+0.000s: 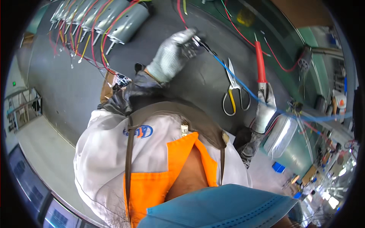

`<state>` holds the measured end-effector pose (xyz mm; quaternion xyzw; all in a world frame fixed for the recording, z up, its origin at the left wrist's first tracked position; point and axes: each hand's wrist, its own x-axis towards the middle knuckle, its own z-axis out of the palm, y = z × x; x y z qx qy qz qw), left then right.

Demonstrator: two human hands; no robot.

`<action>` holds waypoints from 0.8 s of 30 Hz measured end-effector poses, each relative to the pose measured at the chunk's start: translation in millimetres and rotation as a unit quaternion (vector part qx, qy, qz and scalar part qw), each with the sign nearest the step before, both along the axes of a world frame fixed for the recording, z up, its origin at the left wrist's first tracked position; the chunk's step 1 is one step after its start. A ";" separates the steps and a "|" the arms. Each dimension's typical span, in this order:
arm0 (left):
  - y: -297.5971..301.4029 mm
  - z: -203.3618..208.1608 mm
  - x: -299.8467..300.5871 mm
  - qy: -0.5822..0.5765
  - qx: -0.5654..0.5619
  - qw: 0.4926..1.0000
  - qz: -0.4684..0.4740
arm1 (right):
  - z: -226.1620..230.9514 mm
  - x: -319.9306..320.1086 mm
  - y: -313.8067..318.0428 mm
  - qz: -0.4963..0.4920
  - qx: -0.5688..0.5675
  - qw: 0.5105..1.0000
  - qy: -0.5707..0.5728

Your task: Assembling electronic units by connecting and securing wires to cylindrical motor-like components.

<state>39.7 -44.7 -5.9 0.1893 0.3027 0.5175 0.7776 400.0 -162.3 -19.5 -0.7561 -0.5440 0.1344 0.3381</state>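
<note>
One blue lead (242, 83), clip end (205, 47) pinched in L hand (172, 55); R hand (267, 108) wrapped on red probe (260, 62), tip up. Scissors (231, 86) btwn grips, grey motors (131, 23) left of L grip. Advise: clip end held steady, probe tip clear of L hand.

We find bare bench (194, 81) between the left hand (172, 57) and the scissors (233, 84), giving passage. The blue cable (246, 87) crosses the scissors in view, obstructing access from above. To their right, the red-handled tool (260, 62) in the right hand (266, 108) bars the way; at far left, we record grey cylinders (125, 24) and trailing wires (92, 40) as obstacles.
</note>
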 end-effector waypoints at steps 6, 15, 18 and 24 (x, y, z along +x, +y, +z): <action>-7.6 4.9 -0.6 -0.028 0.005 0.999 0.020 | 41.1 -71.7 129.7 0.175 -0.068 0.961 0.202; 0.1 6.8 2.0 -0.062 0.000 0.998 0.010 | 36.5 -95.9 169.6 0.195 -0.045 0.978 0.059; -7.6 15.1 1.4 -0.045 -0.022 0.999 0.007 | 17.4 -65.3 130.7 0.203 0.035 0.978 -0.036; 3.5 -15.6 -2.2 -0.042 -0.010 0.999 -0.012 | 4.2 12.1 -3.3 -0.010 0.008 0.988 -0.157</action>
